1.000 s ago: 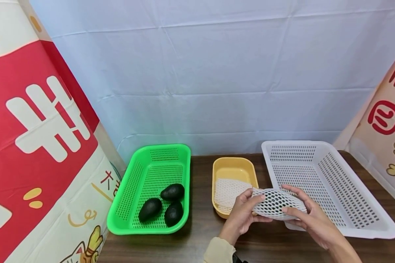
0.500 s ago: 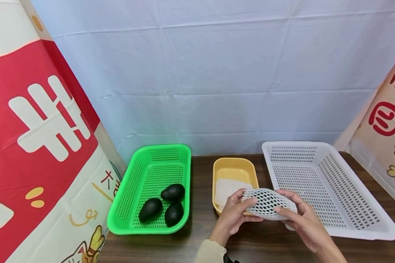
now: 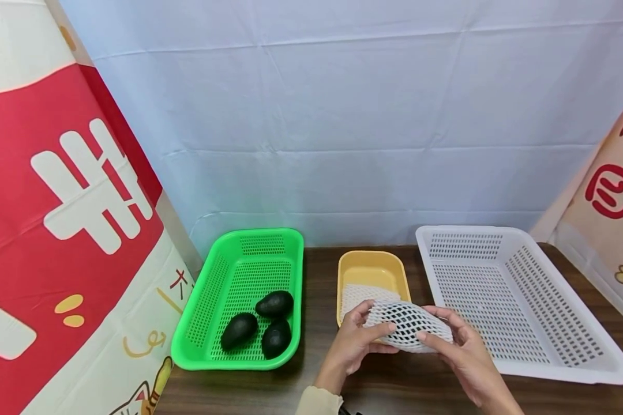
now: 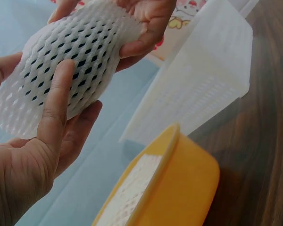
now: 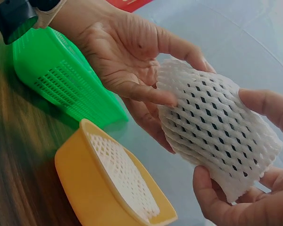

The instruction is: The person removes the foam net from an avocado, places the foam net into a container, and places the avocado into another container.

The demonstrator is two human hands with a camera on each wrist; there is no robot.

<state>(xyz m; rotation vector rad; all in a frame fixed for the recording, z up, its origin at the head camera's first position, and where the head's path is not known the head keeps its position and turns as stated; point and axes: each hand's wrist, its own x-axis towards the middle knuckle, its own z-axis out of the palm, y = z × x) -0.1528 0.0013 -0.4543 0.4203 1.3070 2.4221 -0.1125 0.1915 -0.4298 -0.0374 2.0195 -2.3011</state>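
A white foam net sleeve [image 3: 407, 327] is stretched over a dark object, which shows through its diamond holes as black patches and has the size of an avocado. My left hand [image 3: 349, 343] grips the sleeve's left end between thumb and fingers. At the other end my right hand [image 3: 464, 351] holds it, thumb in front and fingers behind. In the right wrist view both hands pinch the sleeve [image 5: 217, 127] from opposite ends. Three dark avocados [image 3: 240, 331] lie in the green basket [image 3: 262, 268] to the left. More foam netting [image 3: 366, 294] lies in the yellow tray [image 3: 372, 262], behind the hands.
A white perforated basket [image 3: 488, 288] stands on the right of the dark wooden table [image 3: 239, 395]. Light cloth [image 3: 311, 115] hangs behind the containers, and a printed red-and-white cloth [image 3: 10, 202] hangs at the left.
Both hands have shifted left together with the sleeved object, away from the white basket to just in front of the yellow tray. Their hold looks the same.
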